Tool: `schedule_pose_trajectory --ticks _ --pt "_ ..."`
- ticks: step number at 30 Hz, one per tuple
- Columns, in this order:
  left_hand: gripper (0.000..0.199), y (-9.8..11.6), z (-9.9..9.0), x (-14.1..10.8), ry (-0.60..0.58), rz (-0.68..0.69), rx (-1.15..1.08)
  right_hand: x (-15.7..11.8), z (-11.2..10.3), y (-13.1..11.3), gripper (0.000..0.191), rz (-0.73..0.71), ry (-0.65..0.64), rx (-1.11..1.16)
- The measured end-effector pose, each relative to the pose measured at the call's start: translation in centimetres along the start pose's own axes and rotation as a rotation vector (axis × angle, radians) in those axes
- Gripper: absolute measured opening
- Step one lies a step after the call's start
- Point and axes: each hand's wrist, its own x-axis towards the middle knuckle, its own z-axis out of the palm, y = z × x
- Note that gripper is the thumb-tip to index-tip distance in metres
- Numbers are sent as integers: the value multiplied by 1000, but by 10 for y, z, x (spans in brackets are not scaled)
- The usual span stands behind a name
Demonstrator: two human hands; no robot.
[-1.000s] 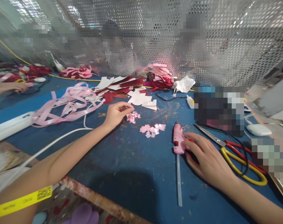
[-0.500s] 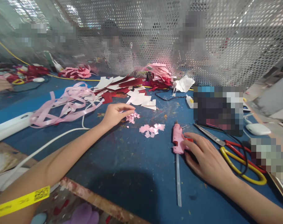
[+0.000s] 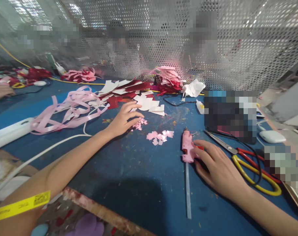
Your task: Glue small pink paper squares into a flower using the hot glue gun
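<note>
My left hand (image 3: 123, 120) reaches over the blue table with its fingers apart and nothing visible in them. Its fingertips are at a small heap of pink bits (image 3: 140, 123), partly covering it. Right of that heap lie flatter pink scraps (image 3: 160, 136). A pink hot glue gun (image 3: 187, 146) lies on its side, nozzle pointing away from me. From its rear sticks a long clear glue stick (image 3: 188, 193). My right hand (image 3: 219, 167) rests on the table with its fingers curled round the glue gun's handle, near the red trigger.
Scissors (image 3: 258, 173) with red and yellow handles lie right of my right hand. Pink ribbon (image 3: 70, 113) tangles at the left. White and red paper pieces (image 3: 146, 102) spread at the back, before a perforated metal screen (image 3: 151, 42). Another person's hand (image 3: 1, 91) is far left.
The fingers of my left hand have opened from a pinch and spread over the pink heap. My right hand and the glue gun have stayed in place.
</note>
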Motion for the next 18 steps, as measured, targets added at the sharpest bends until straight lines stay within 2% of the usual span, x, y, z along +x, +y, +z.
schedule_pose_trajectory --ticks 2,4,7,10,13,18 --pt "29 14 -3 1 -13 57 -35 0 0 0 23 -4 -4 -7" --pt "26 27 -2 0 -90 76 -51 0 0 0 22 -2 -9 -6" --pt "19 41 4 -1 -209 1 -43 0 -1 0 23 24 -3 -5" --pt "19 46 13 -2 -280 -108 -63 -1 0 0 25 75 16 -23" --pt "16 45 19 -1 -303 -158 -117 -3 1 1 28 124 18 -49" --pt "9 44 19 -1 -237 -112 -134 -4 2 1 40 193 2 -146"
